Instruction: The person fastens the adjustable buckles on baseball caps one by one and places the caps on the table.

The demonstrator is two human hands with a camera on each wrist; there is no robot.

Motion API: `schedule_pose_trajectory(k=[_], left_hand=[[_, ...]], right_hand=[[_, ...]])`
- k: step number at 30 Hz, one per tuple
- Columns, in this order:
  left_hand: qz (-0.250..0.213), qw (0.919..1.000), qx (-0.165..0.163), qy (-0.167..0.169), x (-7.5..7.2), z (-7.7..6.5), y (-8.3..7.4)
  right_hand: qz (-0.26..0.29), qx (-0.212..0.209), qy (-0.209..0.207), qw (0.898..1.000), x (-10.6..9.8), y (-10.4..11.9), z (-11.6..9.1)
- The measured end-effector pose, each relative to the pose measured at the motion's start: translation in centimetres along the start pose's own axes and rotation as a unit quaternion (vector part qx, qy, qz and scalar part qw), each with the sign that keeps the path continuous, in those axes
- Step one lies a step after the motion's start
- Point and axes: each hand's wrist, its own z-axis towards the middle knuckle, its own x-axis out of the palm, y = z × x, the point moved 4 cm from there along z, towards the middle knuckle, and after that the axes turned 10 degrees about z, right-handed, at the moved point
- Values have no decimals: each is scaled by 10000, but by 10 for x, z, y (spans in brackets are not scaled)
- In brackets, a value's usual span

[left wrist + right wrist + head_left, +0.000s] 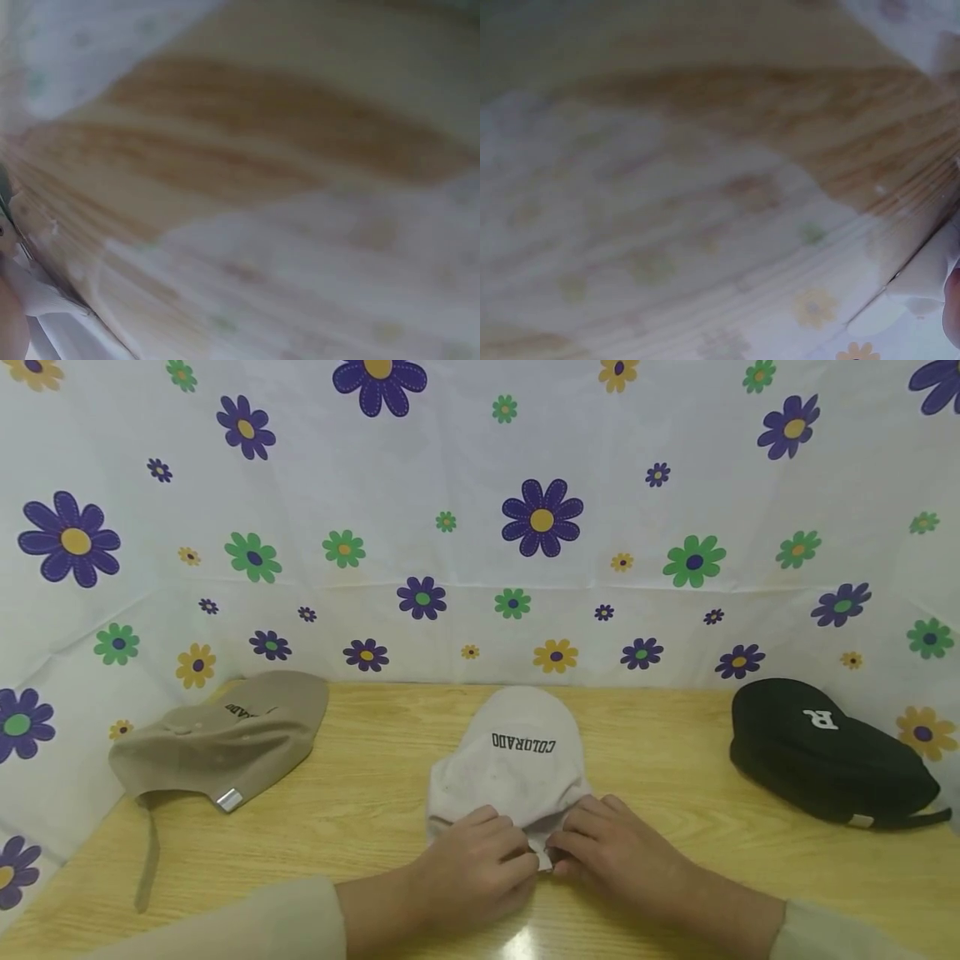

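Where a pale, off-white cap [525, 785] lies creased at the middle of the wooden table [660, 743], its dark capitals read "COLORADO", upside down. The left hand [476, 868] and right hand [626, 856] both pinch its near edge, by the strap, fingertips close together. A tan cap [247, 752] at left shows "ADO", partly hidden; a black cap [825, 768] at right bears a white "R".

Off-white cap [517, 777] (dark COLORADO lettering [523, 744] upside down in the head view), rounded end away, on the wood-grain table [652, 735].
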Motion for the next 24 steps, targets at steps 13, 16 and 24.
schedule_pose_trajectory(k=[13,16,24], left_hand=[[134,9998,-134,64,1,4,2],[213,9996,-178,53,1,5,2],[360,9991,-210,-22,-1,6,2]], right_hand=[[252,80,68,9996,0,0,1],[458,108,24,9989,0,1,1],[683,142,11,9976,0,3,2]])
